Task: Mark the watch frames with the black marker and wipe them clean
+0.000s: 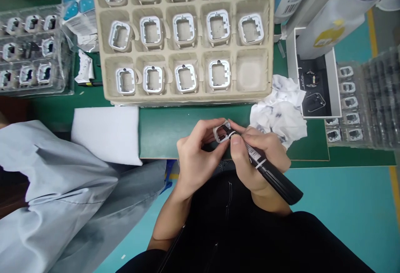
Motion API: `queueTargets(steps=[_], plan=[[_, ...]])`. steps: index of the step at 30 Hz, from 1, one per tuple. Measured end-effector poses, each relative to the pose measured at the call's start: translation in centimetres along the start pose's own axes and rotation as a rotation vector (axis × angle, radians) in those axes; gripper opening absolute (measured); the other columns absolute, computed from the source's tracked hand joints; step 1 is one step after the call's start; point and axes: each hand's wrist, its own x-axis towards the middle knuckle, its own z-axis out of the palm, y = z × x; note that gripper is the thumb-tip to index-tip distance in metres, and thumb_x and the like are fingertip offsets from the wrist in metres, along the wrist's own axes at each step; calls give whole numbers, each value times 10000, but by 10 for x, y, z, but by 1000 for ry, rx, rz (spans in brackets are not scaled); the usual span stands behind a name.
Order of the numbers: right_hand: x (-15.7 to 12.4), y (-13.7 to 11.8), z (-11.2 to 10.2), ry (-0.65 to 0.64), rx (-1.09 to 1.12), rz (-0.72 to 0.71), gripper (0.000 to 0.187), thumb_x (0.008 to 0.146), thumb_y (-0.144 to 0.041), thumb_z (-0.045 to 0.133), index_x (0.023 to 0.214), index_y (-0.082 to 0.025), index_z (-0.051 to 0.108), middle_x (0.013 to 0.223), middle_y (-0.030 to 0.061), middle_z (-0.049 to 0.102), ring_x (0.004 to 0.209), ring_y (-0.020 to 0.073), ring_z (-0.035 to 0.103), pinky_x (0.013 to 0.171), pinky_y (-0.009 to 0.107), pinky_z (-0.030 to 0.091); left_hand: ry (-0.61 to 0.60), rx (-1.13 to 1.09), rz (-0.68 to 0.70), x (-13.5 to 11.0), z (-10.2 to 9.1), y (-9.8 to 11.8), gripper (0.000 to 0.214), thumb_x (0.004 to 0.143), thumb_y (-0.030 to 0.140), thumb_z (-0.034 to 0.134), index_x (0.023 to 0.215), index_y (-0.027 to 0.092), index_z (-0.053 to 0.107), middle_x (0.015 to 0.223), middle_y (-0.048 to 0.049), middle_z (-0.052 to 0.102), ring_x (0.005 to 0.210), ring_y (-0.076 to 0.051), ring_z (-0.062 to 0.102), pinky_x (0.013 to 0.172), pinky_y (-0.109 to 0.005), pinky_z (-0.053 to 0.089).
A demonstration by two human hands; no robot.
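Between the fingers of my left hand [200, 156] is a small white square plastic frame [216, 134] with rounded corners. My right hand [262, 156] grips a black marker pen [275, 177], its tip touching or just inside the frame's opening; the exact contact is too small to tell. Above my hands, a beige molded tray [187, 96] holds rows of similar white frames [186, 78], one in most pockets. The pocket at the tray's lower right [252, 71] has no frame in it.
Crumpled white cloths [278, 108] lie right of my hands, near a white box [333, 85] with small parts. A white foam sheet [106, 133] rests on the green table at left. A person in a grey-blue garment [56, 189] is close on my left. Clear plastic trays [67, 73] flank both sides.
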Motion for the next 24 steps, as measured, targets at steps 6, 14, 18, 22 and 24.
queueTargets(steps=[6, 14, 18, 22, 24], plan=[[3, 1, 1, 10, 1, -56, 262, 936, -70, 853, 1076, -269, 755, 820, -50, 814, 873, 292, 952, 799, 361, 845, -15, 47, -25, 0, -1, 0, 401, 995, 268, 1003, 1360, 285, 838, 1246, -21, 946, 1055, -205, 940, 976, -284, 795], [-2, -1, 1, 32, 12, 36, 220, 991, -106, 872, 1102, -276, 788, 880, -43, 827, 917, 266, 951, 807, 337, 835, -33, 8, 18, 0, -2, 1, 424, 1018, 178, 971, 1393, 322, 836, 1285, 10, 938, 1081, -178, 935, 1018, -255, 777], [3, 2, 1, 11, 31, -45, 277, 965, -62, 877, 1108, -278, 778, 865, -62, 798, 883, 240, 942, 805, 319, 838, -44, 14, 7, 1, -3, 2, 413, 1018, 164, 962, 1382, 310, 836, 1285, 3, 939, 1064, -182, 935, 1015, -266, 783], [2, 2, 2, 27, 30, -13, 249, 969, -96, 878, 1096, -281, 768, 838, -70, 772, 826, 241, 931, 819, 338, 848, -49, 40, -29, 0, -4, 1, 414, 1015, 237, 989, 1393, 301, 832, 1277, -23, 939, 1079, -214, 936, 1008, -305, 798], [-1, 1, 1, 36, 2, 30, 226, 981, -118, 874, 1091, -284, 767, 860, -61, 790, 875, 247, 943, 805, 322, 839, -54, 18, -42, 1, -4, 1, 415, 1015, 238, 990, 1393, 307, 833, 1274, -21, 938, 1091, -213, 936, 1019, -306, 796]])
